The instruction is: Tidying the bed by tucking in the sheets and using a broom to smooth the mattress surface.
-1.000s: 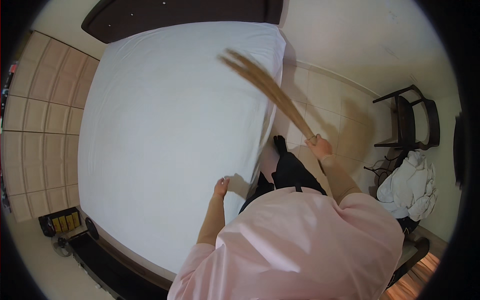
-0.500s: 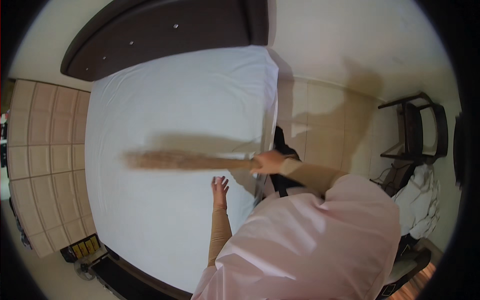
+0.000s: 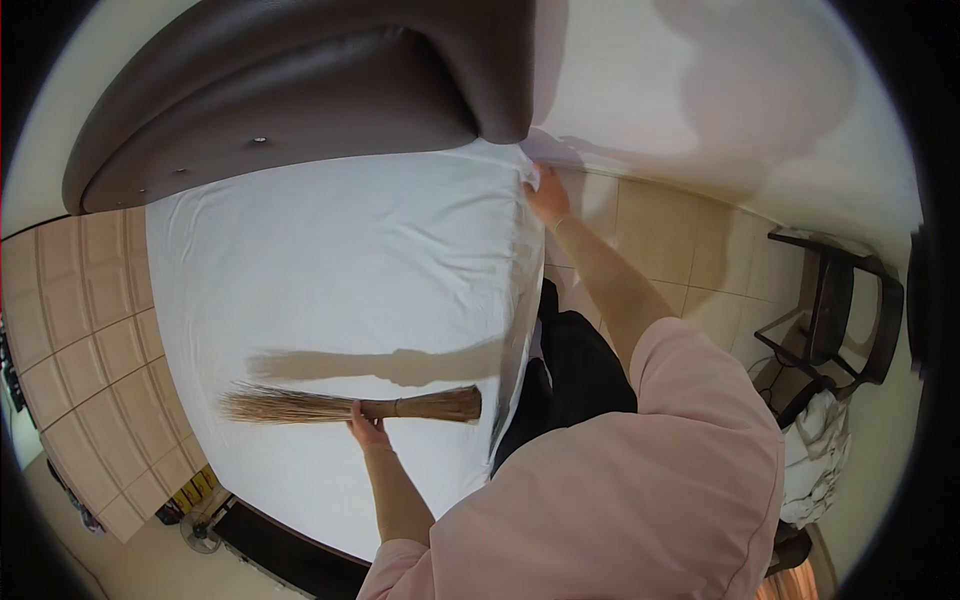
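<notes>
My left hand [image 3: 370,431] is closed round a stick broom [image 3: 440,404] near its middle. The broom lies level above the bed, bristles fanning to the left and bound butt end to the right, casting a shadow on the white bed sheet [image 3: 320,270]. At the mattress's far right corner, by the headboard, my right hand [image 3: 547,196] grips the sheet's edge; its fingertips are partly hidden by the fabric. Soft wrinkles cross the sheet near that corner.
A dark brown padded headboard [image 3: 300,110] rises at the far end. Tan tiled panels [image 3: 85,290] line the left side. To the right stand a dark chair [image 3: 830,305] and a heap of white cloth [image 3: 815,460]. A fan [image 3: 201,533] sits at lower left.
The broom has passed from my right hand to my left and moved nearer to me. My right hand has reached forward to the sheet's corner, and my view has shifted toward the headboard.
</notes>
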Tool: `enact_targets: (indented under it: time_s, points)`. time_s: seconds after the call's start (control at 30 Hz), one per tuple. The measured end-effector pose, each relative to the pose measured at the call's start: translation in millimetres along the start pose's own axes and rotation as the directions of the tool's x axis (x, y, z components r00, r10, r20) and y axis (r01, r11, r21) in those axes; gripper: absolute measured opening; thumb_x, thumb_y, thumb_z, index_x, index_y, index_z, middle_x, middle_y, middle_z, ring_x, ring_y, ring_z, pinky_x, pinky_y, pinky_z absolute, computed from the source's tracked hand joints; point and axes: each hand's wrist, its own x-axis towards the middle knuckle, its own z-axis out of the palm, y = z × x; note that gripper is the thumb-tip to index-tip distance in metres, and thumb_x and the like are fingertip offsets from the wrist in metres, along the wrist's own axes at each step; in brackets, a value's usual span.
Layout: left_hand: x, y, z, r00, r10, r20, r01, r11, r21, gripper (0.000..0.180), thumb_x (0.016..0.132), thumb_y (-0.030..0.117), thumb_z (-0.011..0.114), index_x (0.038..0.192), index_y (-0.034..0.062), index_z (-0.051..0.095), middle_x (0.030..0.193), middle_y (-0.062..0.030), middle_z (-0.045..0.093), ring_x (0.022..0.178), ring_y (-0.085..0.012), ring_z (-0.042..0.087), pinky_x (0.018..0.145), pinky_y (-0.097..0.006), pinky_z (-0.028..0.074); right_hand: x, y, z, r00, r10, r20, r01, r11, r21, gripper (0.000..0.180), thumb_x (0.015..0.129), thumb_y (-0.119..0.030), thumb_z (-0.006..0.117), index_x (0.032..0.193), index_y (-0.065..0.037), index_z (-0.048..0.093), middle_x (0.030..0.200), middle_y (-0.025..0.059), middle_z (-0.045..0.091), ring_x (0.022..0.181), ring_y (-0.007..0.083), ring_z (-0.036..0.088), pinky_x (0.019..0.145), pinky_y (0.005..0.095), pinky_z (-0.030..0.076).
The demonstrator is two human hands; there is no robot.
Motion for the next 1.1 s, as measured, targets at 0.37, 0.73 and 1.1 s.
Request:
enact_targets:
  time_s: [0.37, 0.73, 1.1]
  points:
    - [19, -25, 40, 0.976, 0.112, -0.188, 0.015, 0.823, 0.568, 0.083, 0.084, 0.029, 0.072, 0.144, -0.0034, 0.026, 0.129, -0.0181, 0.048, 0.115, -0.0267, 0.049, 0.098, -0.037, 0.042, 53, 28, 29, 0.962, 0.007, 0.274, -0.033, 0.995, 0.092, 0.025, 0.088, -0.025, 0.057, 0.098, -0.002, 0.062, 0.082, 0.0248, 0.065, 0.081, 0.0432, 0.062, 0.074, 0.0484, 0.049]
    - [-35, -51, 131, 0.937, 0.213, 0.277, -0.346, 0.678, 0.649, 0.054, 0.091, 0.023, 0.065, 0.131, -0.0065, 0.045, 0.122, -0.0178, 0.053, 0.105, -0.0229, 0.054, 0.091, -0.034, 0.047, 82, 10, 5, 0.908, -0.334, 0.252, 0.314, 0.942, 0.117, 0.032, 0.097, -0.033, 0.044, 0.097, -0.006, 0.061, 0.085, 0.0213, 0.067, 0.08, 0.042, 0.063, 0.07, 0.0519, 0.05]
    - [-56, -54, 151, 0.875, 0.2, 0.442, -0.46, 0.63, 0.625, 0.046, 0.092, 0.021, 0.064, 0.127, -0.0043, 0.049, 0.12, -0.0169, 0.055, 0.106, -0.0246, 0.056, 0.092, -0.037, 0.047, 117, 24, 43, 0.975, -0.218, -0.038, 0.209, 0.963, -0.167, 0.028, 0.091, -0.028, 0.049, 0.09, -0.006, 0.066, 0.082, 0.0207, 0.067, 0.08, 0.0427, 0.063, 0.071, 0.0512, 0.051]
